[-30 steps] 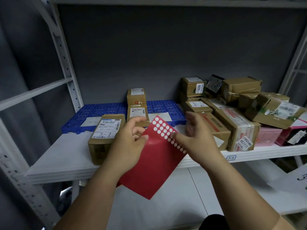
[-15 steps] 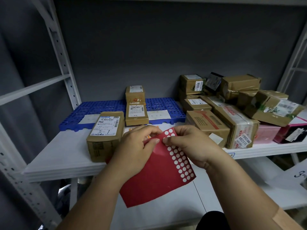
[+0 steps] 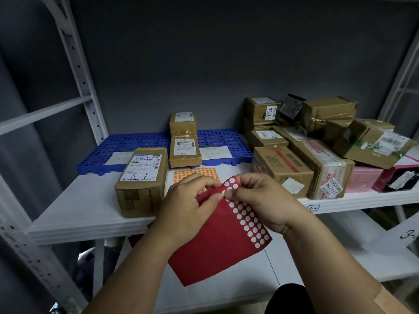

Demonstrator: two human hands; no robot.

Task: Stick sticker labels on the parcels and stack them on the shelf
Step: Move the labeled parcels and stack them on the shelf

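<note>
Both hands have drawn closer together since the earlier frames, and the red sticker sheet [image 3: 217, 241], a glossy red backing with rows of small white round stickers along its right edge, has swung from a raised tilt to hang down in front of the white metal shelf [image 3: 74, 214]; an orange sheet of round dot stickers [image 3: 197, 173], hidden before, now shows lying flat on the shelf just behind the hands; the left hand [image 3: 188, 205] has its fingers curled, pinching the sheet's upper left part between thumb and forefinger; the right hand [image 3: 258, 200] is curled too, thumb and forefinger pinching at the top rows of white dots, and whether a sticker has lifted cannot be told; just left of the hands stands a long brown cardboard parcel [image 3: 141, 182] near the shelf's front edge, its white shipping label hand-marked "3-1"; behind it lies a blue perforated plastic pallet [image 3: 127, 146] carrying two small brown taped boxes [image 3: 184, 143], one behind the other, each with a printed barcode label too small to read; to the right is a heap of brown cardboard parcels [image 3: 317, 150], one box labelled "1006", another bearing a tag reading "53 3 2204"; a pink wrapped parcel [image 3: 362, 181] sits at the heap's front right; a small tag on the shelf's front edge reads "3-2".
</note>
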